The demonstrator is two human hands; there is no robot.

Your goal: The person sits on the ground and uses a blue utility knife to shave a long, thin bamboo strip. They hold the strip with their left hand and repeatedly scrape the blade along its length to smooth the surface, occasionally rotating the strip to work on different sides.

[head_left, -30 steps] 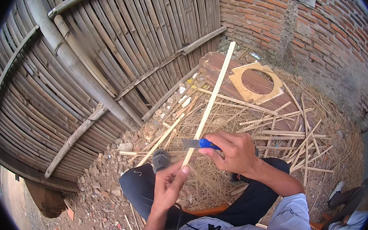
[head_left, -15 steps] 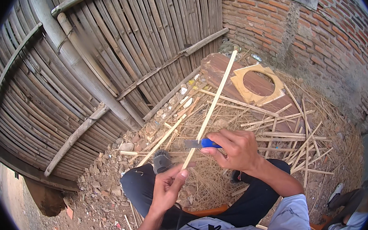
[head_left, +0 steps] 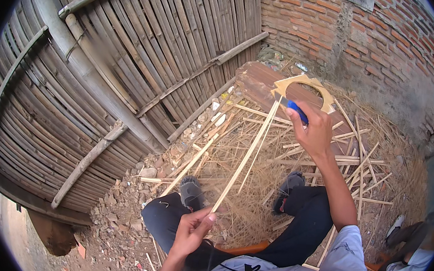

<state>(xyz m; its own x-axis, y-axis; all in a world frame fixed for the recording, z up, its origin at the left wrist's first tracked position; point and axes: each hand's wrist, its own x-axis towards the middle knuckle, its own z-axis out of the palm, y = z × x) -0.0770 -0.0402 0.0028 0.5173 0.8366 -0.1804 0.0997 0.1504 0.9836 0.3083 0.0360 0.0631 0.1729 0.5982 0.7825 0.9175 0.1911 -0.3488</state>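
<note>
My left hand (head_left: 192, 231) is closed on the lower end of a long pale bamboo strip (head_left: 241, 168), which slants up and away from me. At the strip's far end my right hand (head_left: 314, 131) grips a knife with a blue handle (head_left: 297, 111). Its grey blade lies against the strip near the tip. A thin sliver (head_left: 260, 147) hangs alongside the strip, split from it near the blade. Below, between my feet, lie dry shavings (head_left: 242, 205).
A square frame with a round hole (head_left: 328, 103) rests on a brown board (head_left: 255, 79). Several cut strips (head_left: 361, 171) lie at the right. A bamboo wall (head_left: 102, 89) stands left, a brick wall (head_left: 389, 57) behind. Another person's leg (head_left: 404, 247) shows at right.
My right hand has moved the knife away from me, up the strip to its far end. A thin sliver now hangs apart from the strip. My left hand has lowered slightly.
</note>
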